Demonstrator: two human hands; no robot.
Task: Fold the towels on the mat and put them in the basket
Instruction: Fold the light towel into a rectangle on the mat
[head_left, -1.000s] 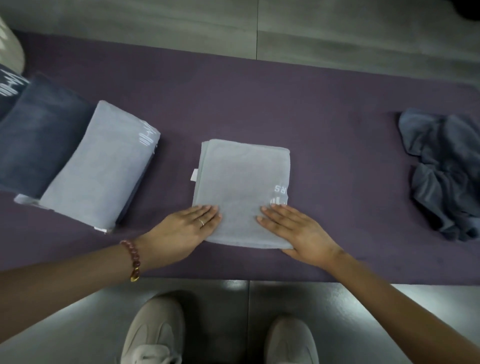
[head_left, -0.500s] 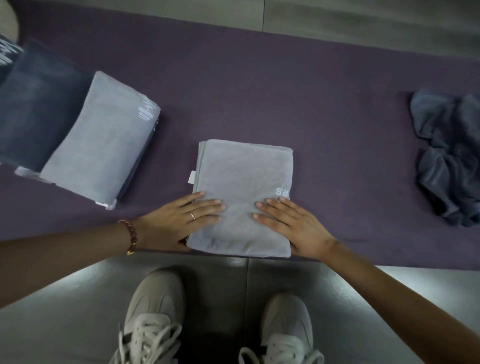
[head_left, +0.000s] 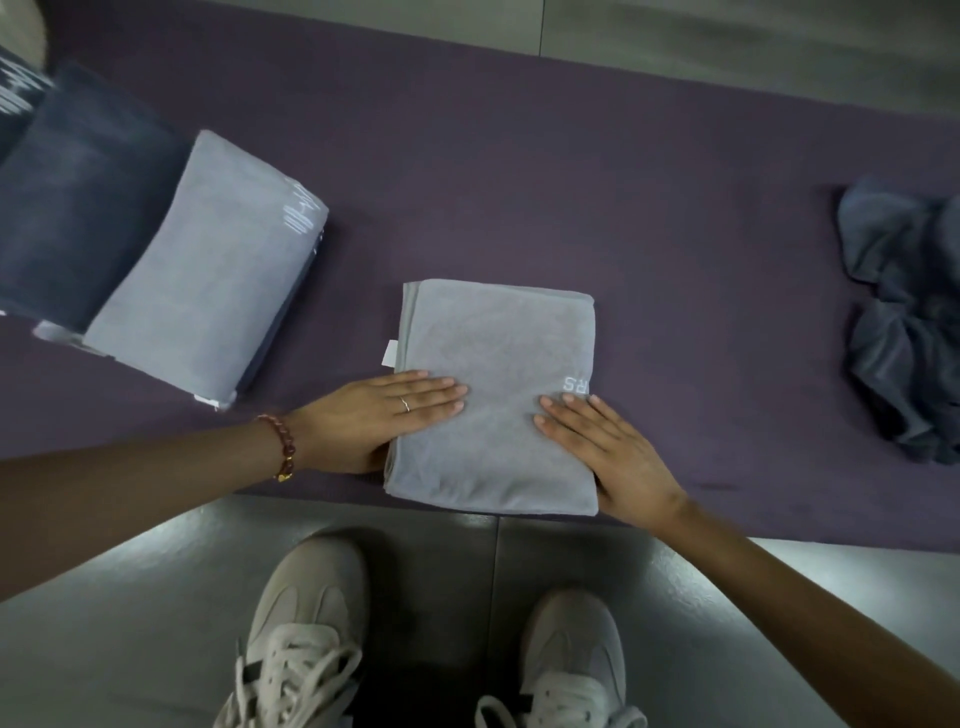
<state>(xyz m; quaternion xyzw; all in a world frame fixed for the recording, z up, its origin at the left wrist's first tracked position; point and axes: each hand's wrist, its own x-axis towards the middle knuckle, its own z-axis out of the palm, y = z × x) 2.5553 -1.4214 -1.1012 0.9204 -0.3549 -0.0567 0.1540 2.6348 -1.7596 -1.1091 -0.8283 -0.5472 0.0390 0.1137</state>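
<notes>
A folded light grey towel (head_left: 493, 364) lies on the purple mat (head_left: 571, 182) near its front edge. My left hand (head_left: 384, 415) lies flat with straight fingers over the towel's left edge. My right hand (head_left: 602, 447) presses flat on its lower right part, by the white lettering. Another folded light grey towel (head_left: 208, 270) rests tilted at the left against a folded dark blue towel (head_left: 78, 208). A crumpled dark blue towel (head_left: 904, 322) sits on the mat at the far right. No basket shows clearly.
Grey tiled floor (head_left: 130, 597) runs in front of and behind the mat. My two pale sneakers (head_left: 306, 639) stand just before the mat's front edge. A pale rounded object (head_left: 39, 26) peeks in at the top left corner.
Both hands have slid a little farther onto the folded towel and flattened it. The view has tilted down, showing more of my shoes.
</notes>
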